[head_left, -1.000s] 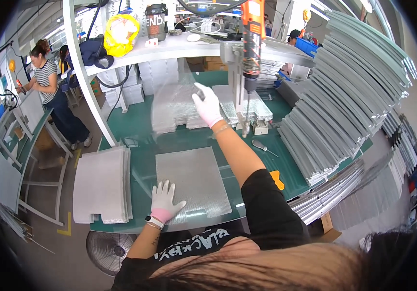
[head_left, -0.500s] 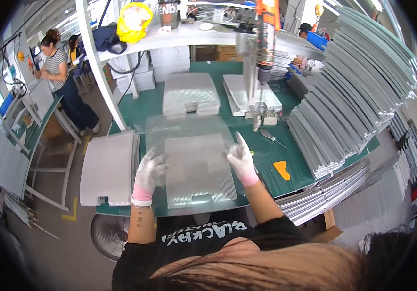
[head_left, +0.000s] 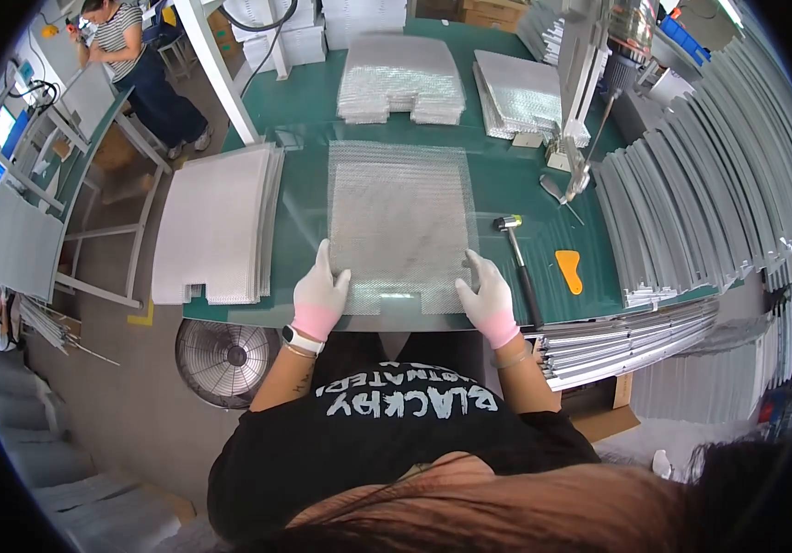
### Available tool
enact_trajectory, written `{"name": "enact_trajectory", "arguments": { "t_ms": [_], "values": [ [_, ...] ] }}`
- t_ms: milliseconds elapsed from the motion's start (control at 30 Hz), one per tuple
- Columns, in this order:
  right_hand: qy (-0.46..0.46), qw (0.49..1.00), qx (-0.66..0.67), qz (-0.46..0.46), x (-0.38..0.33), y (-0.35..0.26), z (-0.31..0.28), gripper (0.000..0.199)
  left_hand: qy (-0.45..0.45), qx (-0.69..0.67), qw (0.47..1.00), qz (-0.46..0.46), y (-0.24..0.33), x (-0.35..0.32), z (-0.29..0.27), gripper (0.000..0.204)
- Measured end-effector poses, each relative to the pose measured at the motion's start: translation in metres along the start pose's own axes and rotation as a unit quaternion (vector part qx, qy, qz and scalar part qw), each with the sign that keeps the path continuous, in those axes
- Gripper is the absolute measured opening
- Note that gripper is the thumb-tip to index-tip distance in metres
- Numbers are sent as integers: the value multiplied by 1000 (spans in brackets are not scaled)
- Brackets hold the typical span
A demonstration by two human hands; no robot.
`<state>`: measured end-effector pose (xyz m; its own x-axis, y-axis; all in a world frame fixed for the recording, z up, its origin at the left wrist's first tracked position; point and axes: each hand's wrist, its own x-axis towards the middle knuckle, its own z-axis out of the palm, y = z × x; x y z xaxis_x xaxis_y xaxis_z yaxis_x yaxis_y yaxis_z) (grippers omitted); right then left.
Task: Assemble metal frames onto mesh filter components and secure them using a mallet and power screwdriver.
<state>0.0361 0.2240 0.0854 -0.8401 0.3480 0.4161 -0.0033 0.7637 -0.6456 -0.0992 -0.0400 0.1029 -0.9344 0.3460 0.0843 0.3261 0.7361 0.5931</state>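
Observation:
A grey mesh sheet (head_left: 400, 221) with a small notch in its near edge lies on the green work table. My left hand (head_left: 320, 293), in a white glove with a pink cuff, is at the sheet's near left corner, its index finger stretched along the side edge and its thumb apart. At the near right corner my right hand (head_left: 488, 295), gloved alike, has its fingers extended beside the edge. Both hands seem to touch the sheet's sides without gripping it. Just right of the right hand lies a small hammer (head_left: 520, 267) with a black handle.
Stacked sheets (head_left: 216, 221) stand at the left, with more notched sheets (head_left: 400, 78) at the back. A hanging power screwdriver (head_left: 621, 55), a hand screwdriver (head_left: 557, 195) and a yellow scraper (head_left: 569, 272) are on the right, before tall panel stacks (head_left: 709, 175). A person (head_left: 133, 64) stands far left.
My hands were raised and blurred; now they rest at the sheet's near corners. A blurred sheet outline behind the mesh sheet is gone. The view has tilted toward me, and the hammer shows fully.

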Motion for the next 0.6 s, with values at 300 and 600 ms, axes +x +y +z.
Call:
{"name": "enact_trajectory", "arguments": {
  "t_ms": [300, 600],
  "values": [
    [-55, 997, -20, 50, -7, 3, 13, 52, -48, 51, 997, -12, -15, 6, 15, 68],
    [-80, 994, -60, 52, -9, 4, 14, 54, -40, 65, 997, 5, -19, 8, 18, 71]
  ]
}}
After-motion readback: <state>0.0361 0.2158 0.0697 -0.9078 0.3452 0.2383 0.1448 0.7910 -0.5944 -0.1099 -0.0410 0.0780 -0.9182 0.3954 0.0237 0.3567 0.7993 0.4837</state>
